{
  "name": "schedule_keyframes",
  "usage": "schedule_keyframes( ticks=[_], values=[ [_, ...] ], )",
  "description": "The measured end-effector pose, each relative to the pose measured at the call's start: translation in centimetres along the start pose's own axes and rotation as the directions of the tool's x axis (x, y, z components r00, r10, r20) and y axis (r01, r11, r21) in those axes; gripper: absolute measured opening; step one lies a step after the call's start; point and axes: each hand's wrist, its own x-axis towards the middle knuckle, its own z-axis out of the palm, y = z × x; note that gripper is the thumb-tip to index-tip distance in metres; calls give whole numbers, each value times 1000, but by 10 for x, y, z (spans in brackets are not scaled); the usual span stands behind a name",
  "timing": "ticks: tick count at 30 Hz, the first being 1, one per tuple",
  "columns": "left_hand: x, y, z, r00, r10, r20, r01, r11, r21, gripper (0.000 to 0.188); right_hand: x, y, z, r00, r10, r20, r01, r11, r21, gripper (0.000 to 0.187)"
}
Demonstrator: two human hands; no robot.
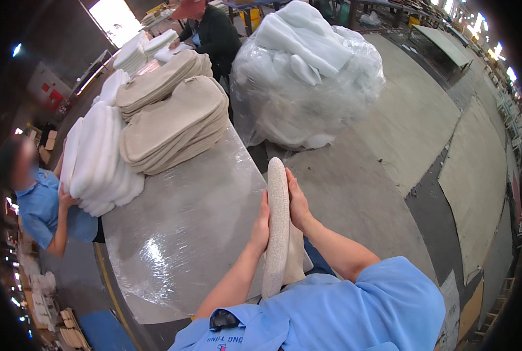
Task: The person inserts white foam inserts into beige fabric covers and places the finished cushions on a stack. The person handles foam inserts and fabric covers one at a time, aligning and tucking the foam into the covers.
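Observation:
A long beige fabric cushion [277,225] with a rounded end stands on edge in front of my body. My left hand [261,225] presses flat against its left face, and my right hand [298,202] presses its right face, so the cushion is held between both palms. A looser beige flap [295,257] shows below my right hand, next to my shirt. Left of the cushion is a table covered in clear plastic film [185,228]. Stacks of flat beige fabric covers [176,123] lie on its far part.
White padding pieces [100,158] are piled at the table's left edge, where a co-worker [44,205] grips them. Another person [214,38] works at the far end. A big clear plastic bag of white padding [308,99] stands beyond my hands. Flat sheets [410,111] cover the floor at right.

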Motion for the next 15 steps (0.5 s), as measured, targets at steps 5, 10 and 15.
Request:
schedule_keyframes(
  ticks=[5,10,15],
  values=[
    [36,-26,19,994,10,-111,-14,999,-35,77,-14,6,-7,997,39,-64,-29,988,150,79],
    [48,-68,-23,985,-162,-55,159,986,-55,75,-1,39,-6,982,-172,-83,151,966,-210,77],
    [39,-66,-12,944,-224,-241,255,961,105,54,7,83,-63,842,94,-530,-119,993,-12,65]
  ],
)
